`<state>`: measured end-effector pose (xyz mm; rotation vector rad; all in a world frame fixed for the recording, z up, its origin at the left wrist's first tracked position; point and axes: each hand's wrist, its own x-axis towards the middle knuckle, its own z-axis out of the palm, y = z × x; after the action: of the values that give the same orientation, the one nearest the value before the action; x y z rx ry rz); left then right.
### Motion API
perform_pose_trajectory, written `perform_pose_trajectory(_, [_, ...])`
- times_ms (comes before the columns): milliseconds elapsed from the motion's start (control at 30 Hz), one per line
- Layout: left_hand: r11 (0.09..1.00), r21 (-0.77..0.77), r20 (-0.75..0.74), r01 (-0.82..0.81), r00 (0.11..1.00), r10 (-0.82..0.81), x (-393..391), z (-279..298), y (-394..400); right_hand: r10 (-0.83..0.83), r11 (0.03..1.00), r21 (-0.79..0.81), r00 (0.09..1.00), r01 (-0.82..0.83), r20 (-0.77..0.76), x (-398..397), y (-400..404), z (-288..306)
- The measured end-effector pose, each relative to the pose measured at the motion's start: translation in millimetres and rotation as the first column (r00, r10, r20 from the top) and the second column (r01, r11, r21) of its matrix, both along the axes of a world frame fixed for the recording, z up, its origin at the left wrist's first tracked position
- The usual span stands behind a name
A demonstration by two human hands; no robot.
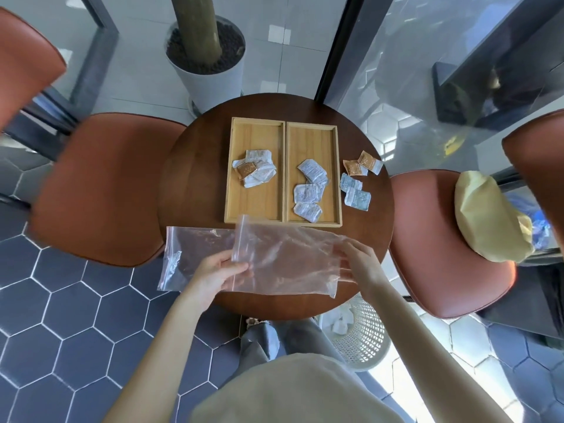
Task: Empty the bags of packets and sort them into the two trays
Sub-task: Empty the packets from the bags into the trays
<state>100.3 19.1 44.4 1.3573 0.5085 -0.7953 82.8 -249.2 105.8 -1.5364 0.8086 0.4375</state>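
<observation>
We held the upper clear bag (287, 261) between our two hands, which were apart at its two ends. Our left hand (215, 274) pinched the zip-seal edge, thumb on top and fingers curled beneath. Our right hand (361, 265) gripped the opposite end, its fingers bent over the plastic. The bag's long axis ran from one hand to the other, its sealed mouth toward the left hand; it looked empty. Under it and out past the left hand lay a second clear bag (189, 254), flat on the round table (195, 184), with something pale showing at its outer corner.

Just beyond our hands stood two wooden trays side by side, touching, their long sides running away from us. The left tray (256, 203) held a small heap of white packets and one brown packet (246, 170). The right tray (312, 141) held only white packets (308, 193). Beyond the right hand, beside that tray, loose packets (357, 193) lay on the table, bluish ones nearer, brown ones farther.
</observation>
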Motion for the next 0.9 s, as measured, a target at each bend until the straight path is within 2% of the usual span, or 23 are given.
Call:
perform_pose_trajectory(67, [1.000,0.020,-0.004,-0.006,1.000,0.006,-6.8,1.3,12.3,-0.001,0.997,-0.074,1.000,0.002,0.019,1.6,4.4,-5.0])
perform_pose_trajectory(167, [0.999,0.035,-0.019,-0.008,1.000,0.009,-13.0,4.2,34.5,0.022,0.999,-0.034,1.000,-0.021,0.012,1.6,15.3,-13.9])
perform_pose_trajectory(233, [0.998,0.050,-0.010,-0.032,0.999,0.033,-15.0,4.8,48.9,-0.025,0.998,0.061,1.000,0.025,0.000,0.0,29.6,-22.8])
perform_pose_trajectory(333, [0.989,0.078,0.007,-0.123,0.992,0.122,-15.8,2.9,67.9,-0.155,0.914,0.366,0.984,0.176,-0.087,-0.9,57.8,-39.1])
perform_pose_trajectory(400, [0.978,0.092,0.006,-0.186,0.982,0.186,-15.7,-0.6,80.1,-0.062,0.854,0.497,0.977,0.158,-0.203,-1.5,76.9,-47.2])
perform_pose_trajectory(433, [0.972,0.107,0.004,-0.209,0.978,0.210,-16.2,-2.6,85.4,0.035,0.862,0.500,0.973,0.086,-0.229,-2.7,85.8,-50.2])
perform_pose_trajectory(500, [0.958,0.157,0.014,-0.241,0.970,0.242,-17.1,-8.4,95.2,0.196,0.909,0.407,0.954,-0.090,-0.227,-4.2,101.7,-56.7])
perform_pose_trajectory(567, [0.942,0.207,0.032,-0.264,0.964,0.263,-18.2,-13.1,102.8,0.225,0.949,0.272,0.948,-0.161,-0.223,-4.7,113.2,-63.8])
perform_pose_trajectory(767, [0.837,0.444,0.181,-0.321,0.947,0.267,-16.5,-23.8,111.6,0.077,0.997,0.036,0.994,-0.074,-0.075,-4.7,134.1,-88.2])
perform_pose_trajectory(833, [0.766,0.583,0.223,-0.271,0.960,0.170,-14.5,-27.8,106.3,0.119,0.989,-0.083,0.991,-0.125,-0.068,-5.0,140.2,-97.2])
perform_pose_trajectory(900, [0.619,0.748,0.291,-0.240,0.957,0.019,-12.4,-29.6,98.3,0.164,0.969,-0.176,0.984,-0.175,-0.075,-4.0,143.6,-104.0])
